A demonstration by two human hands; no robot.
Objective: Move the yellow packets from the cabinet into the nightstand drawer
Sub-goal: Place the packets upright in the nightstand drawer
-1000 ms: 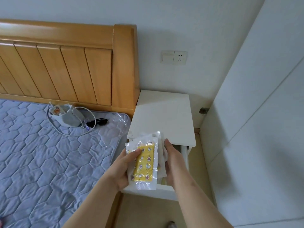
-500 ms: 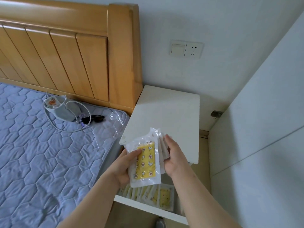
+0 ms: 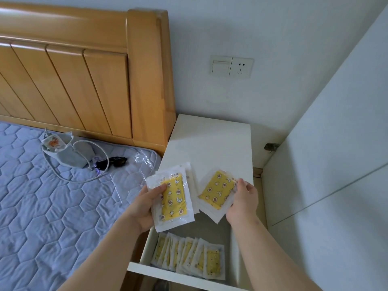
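Two bundles of yellow packets are hovering over the open drawer (image 3: 178, 277), so the placing step is prob. under way. The left hand (image 3: 144, 206) is gripping the left bundle (image 3: 173, 200), thumb pressing on its face, the other fingers hidden behind it. The right hand (image 3: 243, 202) is pinching the right bundle (image 3: 218, 190) by its far edge, fingers (image 3: 241, 182) curling round it.

Below both sets of fingers a filed row (image 3: 189, 255) of packets is already leaning along the drawer front, w/ bare drawer floor lying right under the right fingers. Next move is calling for lowering each bundle into that gap w/o toppling the row.

Vs. half a sec ago: both hands were sharing one stack — now it's splitting in two, the bundles being held apart.
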